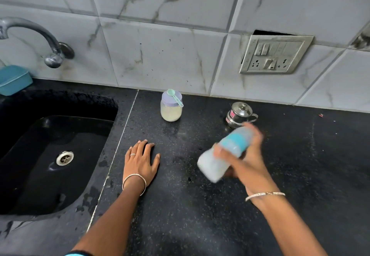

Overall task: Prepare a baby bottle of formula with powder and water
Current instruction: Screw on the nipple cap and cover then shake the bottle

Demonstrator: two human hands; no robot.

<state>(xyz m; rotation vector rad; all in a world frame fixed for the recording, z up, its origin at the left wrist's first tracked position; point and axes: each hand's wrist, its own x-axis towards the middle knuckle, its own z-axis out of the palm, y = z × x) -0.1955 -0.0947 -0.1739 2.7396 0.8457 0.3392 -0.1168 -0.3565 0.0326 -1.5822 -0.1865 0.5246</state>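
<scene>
1. Bottle position: the baby bottle is off the tabletop, held tilted in the air at centre right. Its pale body points down and left, and its upper end points up toward the back wall. It is blurred, so I cannot tell whether a cap or teat is on it.
2. Right hand: the fingers are curled round the teal band at the bottle's middle, with the thumb across the near side. The blur suggests the mixing shake is the step in hand.
3. Left hand: it lies flat on the tabletop, palm down, with its fingers straight and slightly spread. It holds nothing.
4. Handling, as a judgement: the bottle looks like light, stiff plastic with a smooth wall. The wall may be slippery if wet, and the liquid inside would shift the weight about.
5. Where to hold it: the waist at the teal band looks the safest place to take it. A finger over the top end would guard against leaks.
6. Other task things: the powder jar stands near the back wall, lid on, with the green scoop lying across the lid. A small lidded steel pot stands to its right, just behind the bottle.
7. Surroundings: the black sink and the tap are at the left, well apart from the bottle.
</scene>
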